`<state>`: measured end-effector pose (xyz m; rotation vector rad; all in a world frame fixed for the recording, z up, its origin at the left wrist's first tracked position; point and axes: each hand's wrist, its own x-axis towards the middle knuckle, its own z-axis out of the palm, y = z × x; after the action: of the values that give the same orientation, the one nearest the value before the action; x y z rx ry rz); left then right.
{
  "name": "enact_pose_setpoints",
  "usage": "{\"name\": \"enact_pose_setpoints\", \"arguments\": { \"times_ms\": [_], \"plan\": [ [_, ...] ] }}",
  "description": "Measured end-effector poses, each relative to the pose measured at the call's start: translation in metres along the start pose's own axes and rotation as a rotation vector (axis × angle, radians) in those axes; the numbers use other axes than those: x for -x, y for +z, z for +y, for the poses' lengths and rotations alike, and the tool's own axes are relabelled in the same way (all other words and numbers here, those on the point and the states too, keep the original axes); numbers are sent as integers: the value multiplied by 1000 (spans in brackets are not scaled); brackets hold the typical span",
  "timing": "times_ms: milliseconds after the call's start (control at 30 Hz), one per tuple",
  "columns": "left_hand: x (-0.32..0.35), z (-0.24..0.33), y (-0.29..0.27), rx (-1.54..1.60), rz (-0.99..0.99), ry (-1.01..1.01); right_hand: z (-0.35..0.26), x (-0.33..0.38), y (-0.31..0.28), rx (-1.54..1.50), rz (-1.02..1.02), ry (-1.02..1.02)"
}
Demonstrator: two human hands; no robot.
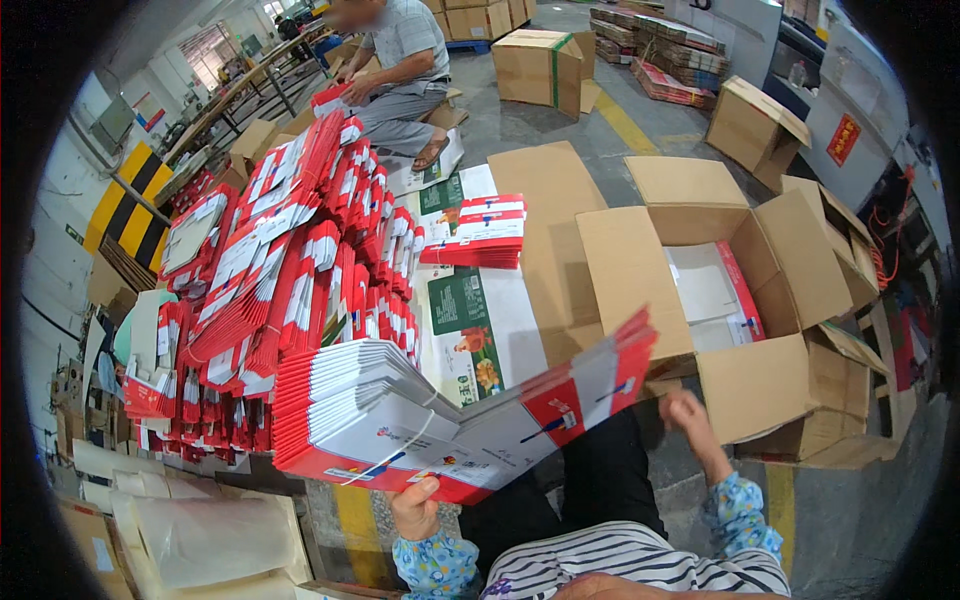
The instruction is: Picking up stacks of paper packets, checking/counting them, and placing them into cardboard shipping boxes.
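I hold a tied bundle of flat paper cartons (440, 420) across my lap, above the floor. Its long axis runs from lower left to upper right, with the far end pointing up toward the open cardboard box (770, 330) on my right. The cartons are thin glossy card, white with red edges and small printed patches, stacked flat and bound by a pale string around the thick left part. The top sheets fan out and reach farther right than the rest.

My left hand (415, 510) grips the near lower edge of the bundle, thumb up against the red rim, fingers closed on it. My right hand (685, 415) is apart from the left, just off the bundle's far end and beside the box's near flap; I cannot tell whether it touches anything, and its fingers look loosely curled.

The box is plain brown corrugated board, flaps spread, with white and red sheets lying inside. To my left a large heap of the same red and white cartons (290, 290) leans in rows. A smaller stack (478, 232) rests on flattened cardboard ahead. Another person (405, 75) sits farther back.
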<state>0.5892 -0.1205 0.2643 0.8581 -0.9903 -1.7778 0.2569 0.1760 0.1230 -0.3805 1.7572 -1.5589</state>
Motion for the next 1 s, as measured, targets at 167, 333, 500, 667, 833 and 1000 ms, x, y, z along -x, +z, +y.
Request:
{"name": "enact_pose_setpoints", "arguments": {
  "times_ms": [167, 333, 500, 667, 833, 1000],
  "plan": [
    [24, -1, -12, 73, -153, 44, -157, 26, 88, -536, -63, -409],
    [36, -19, -27, 38, -343, 94, -121, 39, 78, -104, -311, -302],
    [43, -33, -29, -34, -357, -28, -99, 47, 74, 18, -125, -437],
    [19, -64, 0, -106, -574, -199, -74, 45, 74, -53, -126, -315],
    [11, -100, 49, -201, -859, -357, -93, 46, 102, -109, -21, -488],
    [0, -109, 73, -336, -1001, -390, -153, 32, 136, -4, -36, -580]
  ]
}}
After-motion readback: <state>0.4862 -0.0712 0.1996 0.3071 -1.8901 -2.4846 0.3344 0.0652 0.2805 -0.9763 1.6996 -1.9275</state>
